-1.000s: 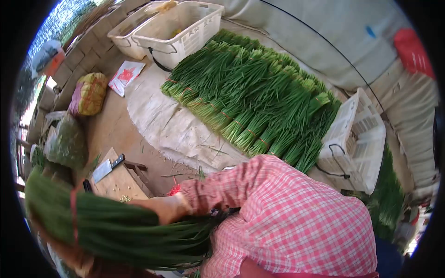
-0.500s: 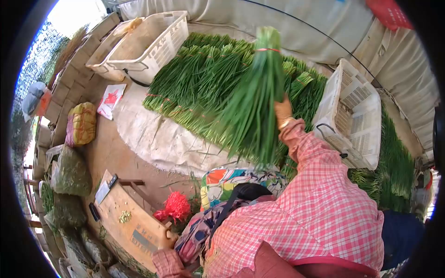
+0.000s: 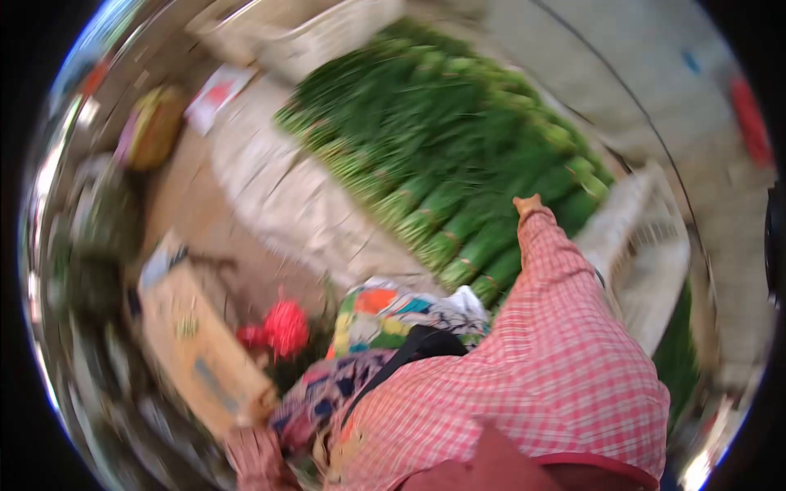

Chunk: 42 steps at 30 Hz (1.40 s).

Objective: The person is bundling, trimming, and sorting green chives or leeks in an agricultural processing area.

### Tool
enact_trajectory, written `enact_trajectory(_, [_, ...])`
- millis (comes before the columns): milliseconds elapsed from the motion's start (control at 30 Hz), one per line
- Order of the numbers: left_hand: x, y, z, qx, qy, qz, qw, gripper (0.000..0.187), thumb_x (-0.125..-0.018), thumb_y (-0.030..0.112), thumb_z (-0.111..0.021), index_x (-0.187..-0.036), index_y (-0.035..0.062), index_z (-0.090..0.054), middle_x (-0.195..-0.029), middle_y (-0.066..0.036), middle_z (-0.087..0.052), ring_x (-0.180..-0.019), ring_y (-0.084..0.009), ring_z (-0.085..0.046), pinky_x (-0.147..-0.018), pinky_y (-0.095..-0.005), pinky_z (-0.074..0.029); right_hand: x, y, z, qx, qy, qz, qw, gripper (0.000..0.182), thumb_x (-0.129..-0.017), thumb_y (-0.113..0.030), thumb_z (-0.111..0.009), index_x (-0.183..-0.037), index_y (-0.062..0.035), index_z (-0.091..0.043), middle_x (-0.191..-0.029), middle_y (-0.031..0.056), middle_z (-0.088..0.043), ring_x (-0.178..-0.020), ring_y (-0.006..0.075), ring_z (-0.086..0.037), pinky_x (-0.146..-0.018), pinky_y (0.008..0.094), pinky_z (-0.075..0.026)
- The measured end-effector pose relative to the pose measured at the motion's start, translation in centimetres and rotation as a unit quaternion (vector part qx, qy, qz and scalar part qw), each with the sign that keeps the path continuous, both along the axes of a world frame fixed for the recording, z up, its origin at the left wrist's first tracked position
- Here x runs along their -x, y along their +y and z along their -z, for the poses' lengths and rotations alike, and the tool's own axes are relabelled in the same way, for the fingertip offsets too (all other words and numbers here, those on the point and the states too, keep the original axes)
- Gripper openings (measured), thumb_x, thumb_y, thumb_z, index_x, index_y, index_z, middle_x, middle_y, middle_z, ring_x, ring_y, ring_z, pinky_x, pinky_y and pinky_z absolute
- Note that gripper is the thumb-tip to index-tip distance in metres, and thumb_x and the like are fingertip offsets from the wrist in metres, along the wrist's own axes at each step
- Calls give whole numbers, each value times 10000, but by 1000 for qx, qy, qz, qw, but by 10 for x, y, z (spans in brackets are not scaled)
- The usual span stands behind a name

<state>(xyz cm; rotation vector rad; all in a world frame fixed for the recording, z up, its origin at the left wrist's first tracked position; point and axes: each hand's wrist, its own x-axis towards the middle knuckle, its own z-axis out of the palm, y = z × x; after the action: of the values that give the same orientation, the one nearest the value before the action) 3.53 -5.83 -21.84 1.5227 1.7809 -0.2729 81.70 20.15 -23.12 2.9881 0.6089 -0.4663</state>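
The bare right hand (image 3: 528, 204) reaches over long, green, leafy bundles (image 3: 442, 147); I cannot tell either hand's finger state. Moving next likely calls for a light touch.

The right arm (image 3: 550, 266) is outstretched to the far side, right of centre, nearly straight. The bare right hand (image 3: 529, 205) is blurred, its finger pose unclear. The left arm (image 3: 253, 457) shows only at the near left, its hand out of sight.
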Motion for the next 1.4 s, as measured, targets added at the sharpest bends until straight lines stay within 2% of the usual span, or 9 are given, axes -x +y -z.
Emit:
enact_trajectory(133, [-44,14,-22,-78,-154,-47,984,388,-780,398,-514,-975,72,-591,-859,-192,-607,-778,-348,-578,-671,-382,-466,178,83,46,-160,409,-269,858,642,-758,-227,-608,-1310,-110,-302,-1023,117,-563,-774,176,-563,-638,294,-457])
enact_trajectory(200, [-76,22,-75,-33,19,-167,985,430,-747,319,-563,-1142,157,-516,-987,-178,-588,-931,-347,-554,-788,-382,-451,286,95,7,-206,482,-420,741,497,-752,-152,-581,-1217,-63,-430,-924,102,-604,-748,134,-578,-645,247,-471])
enact_trajectory(333, [-89,21,-127,-129,-38,-333,933,470,-742,232,-616,-1172,93,-487,-978,-169,-581,-902,-277,-567,-786,-350,-441,448,100,-5,-95,559,-575,590,238,-739,-167,-598,-944,-47,-613,-751,64,-617,-588,116,-570,-544,264,-469])
enact_trajectory(433, [-95,-3,-127,-331,-18,-378,864,426,-711,57,-625,-1125,70,-523,-892,-93,-582,-805,-192,-572,-707,-281,-447,533,83,6,-6,452,-660,600,212,-726,-246,-605,-781,-45,-644,-625,44,-604,-551,127,-571,-505,275,-455])
enact_trajectory(733, [-98,-47,-135,-293,18,-495,818,396,-734,61,-612,-1117,33,-515,-995,-128,-562,-909,-249,-554,-796,-325,-437,591,65,141,71,479,-541,688,201,-703,-239,-682,-758,-53,-631,-605,21,-573,-466,104,-472,-410,262,-358])
enact_trajectory(900, [-97,-57,-128,-237,44,-529,814,403,-734,78,-611,-1122,40,-510,-990,-129,-562,-900,-264,-556,-771,-340,-439,617,48,163,79,540,-602,583,319,-673,-242,-692,-892,-16,-645,-805,98,-648,-753,187,-603,-721,287,-457])
enact_trajectory(1067, [-101,-68,-126,-206,59,-563,798,407,-728,86,-612,-1120,40,-512,-965,-126,-571,-887,-264,-559,-765,-340,-438,637,49,228,102,404,-742,525,340,-670,-300,-680,-841,-8,-647,-792,111,-650,-743,208,-615,-707,311,-459])
enact_trajectory(1300, [-110,-84,-121,-231,83,-556,794,394,-720,96,-623,-1099,51,-529,-898,-119,-578,-838,-263,-561,-727,-350,-437,616,55,154,56,510,-535,671,246,-776,-220,-602,-794,23,-633,-699,96,-627,-577,147,-568,-540,275,-449])
enact_trajectory(1400, [-109,-80,-125,-244,83,-540,801,390,-717,99,-626,-1094,58,-531,-886,-108,-581,-828,-263,-558,-722,-351,-436,595,53,161,-26,422,-600,679,241,-773,-214,-601,-771,26,-627,-684,92,-623,-572,149,-564,-527,270,-439])
